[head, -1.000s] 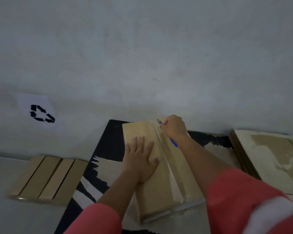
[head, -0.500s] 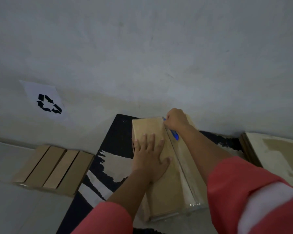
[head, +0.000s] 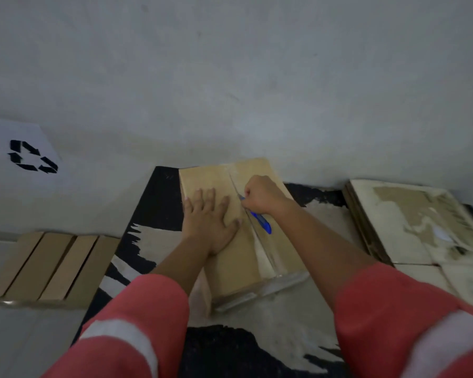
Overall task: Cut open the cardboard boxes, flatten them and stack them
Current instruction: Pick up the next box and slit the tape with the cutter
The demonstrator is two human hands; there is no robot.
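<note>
The box [head: 230,268] lies on a mat [head: 159,203] by the wall [head: 230,77]. The left grip [head: 209,222], released, presses flat on its top beside the taped seam [head: 265,255], likely to steady it, while the right grip [head: 260,193] clenches a blue cutter [head: 261,222] laid on that seam, apparently to slit the tape. A flattened stack [head: 410,227] sits right of the box and flat boards [head: 47,266] left of it; no words show, only a black recycling symbol [head: 32,158] on a sheet [head: 0,137] up left of the box.
</note>
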